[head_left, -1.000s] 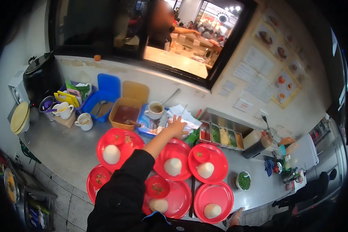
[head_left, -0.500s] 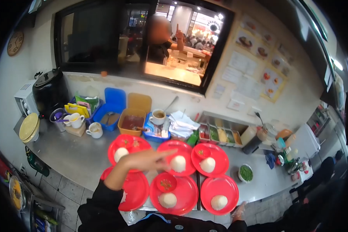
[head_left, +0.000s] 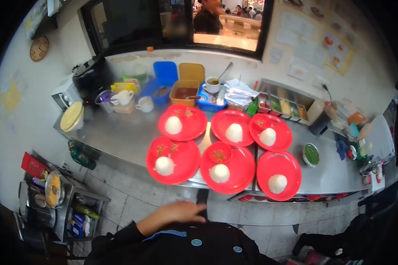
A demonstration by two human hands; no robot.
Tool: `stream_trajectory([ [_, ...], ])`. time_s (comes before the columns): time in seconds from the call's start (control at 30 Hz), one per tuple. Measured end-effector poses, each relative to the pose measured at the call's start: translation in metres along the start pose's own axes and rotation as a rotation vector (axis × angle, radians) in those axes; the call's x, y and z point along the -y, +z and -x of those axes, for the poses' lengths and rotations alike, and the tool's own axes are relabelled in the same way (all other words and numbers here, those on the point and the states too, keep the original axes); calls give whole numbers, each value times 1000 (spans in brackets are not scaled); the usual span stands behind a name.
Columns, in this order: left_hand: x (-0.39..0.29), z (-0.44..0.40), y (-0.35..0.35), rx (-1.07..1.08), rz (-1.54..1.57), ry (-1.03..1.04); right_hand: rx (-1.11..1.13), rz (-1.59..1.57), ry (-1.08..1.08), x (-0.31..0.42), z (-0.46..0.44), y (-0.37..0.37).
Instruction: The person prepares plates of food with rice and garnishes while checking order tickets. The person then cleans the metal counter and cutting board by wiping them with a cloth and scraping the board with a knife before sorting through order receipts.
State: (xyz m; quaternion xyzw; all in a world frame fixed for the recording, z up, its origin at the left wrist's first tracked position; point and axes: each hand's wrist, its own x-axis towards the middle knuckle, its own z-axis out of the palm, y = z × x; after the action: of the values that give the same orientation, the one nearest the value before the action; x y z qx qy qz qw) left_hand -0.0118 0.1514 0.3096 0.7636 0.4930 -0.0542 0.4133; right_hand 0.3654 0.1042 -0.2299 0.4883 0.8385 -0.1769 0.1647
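My left hand point(head_left: 179, 213) is in front of my dark jacket point(head_left: 216, 238), below the counter's front edge. Its fingers stretch to the right, slightly apart, with nothing visible in them. My right hand is out of sight. Closest to the left hand are a red plate point(head_left: 185, 165) and another red plate point(head_left: 241, 174) in the front row. Each bears a white rice mound, such as this rice mound point(head_left: 164, 166), and a small red bowl point(head_left: 219, 153) with chopped bits. A front-right red plate point(head_left: 292, 170) has only a rice mound point(head_left: 277, 183). More such plates form the back row.
Along the wall stand a brown sauce tub point(head_left: 181, 99), white mugs point(head_left: 144, 104), a paper stack point(head_left: 241, 93) and a topping tray point(head_left: 283, 106). A bowl of chopped greens point(head_left: 311, 154) is at right. A shelf cart point(head_left: 82, 207) stands at lower left. Another person's dark leg point(head_left: 325, 238) shows at lower right.
My left hand has withdrawn from above the plates to in front of my body. The right hand has left view. The view has tilted down, and the front-left plate is now uncovered.
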Motion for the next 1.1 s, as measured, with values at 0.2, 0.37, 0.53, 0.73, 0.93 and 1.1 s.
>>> stream_trajectory([
  [0.2,1,-24,41,166,85,215,63,-42,78,38,19,-46],
  [0.37,18,-23,-11,40,-58,172,23,-90,152,47,27,-86],
  [0.53,91,-6,-91,-474,205,96,-3,-181,39,36,26,-121],
  [0.73,313,-13,-102,-1411,427,-232,344,-452,61,96,38,-455],
  [0.93,389,-22,-61,-1606,-165,-491,-599,-288,-148,179,-51,-683],
  [1.1,355,-21,-83,-1837,254,-460,-478,-181,-136,123,-257,-679],
])
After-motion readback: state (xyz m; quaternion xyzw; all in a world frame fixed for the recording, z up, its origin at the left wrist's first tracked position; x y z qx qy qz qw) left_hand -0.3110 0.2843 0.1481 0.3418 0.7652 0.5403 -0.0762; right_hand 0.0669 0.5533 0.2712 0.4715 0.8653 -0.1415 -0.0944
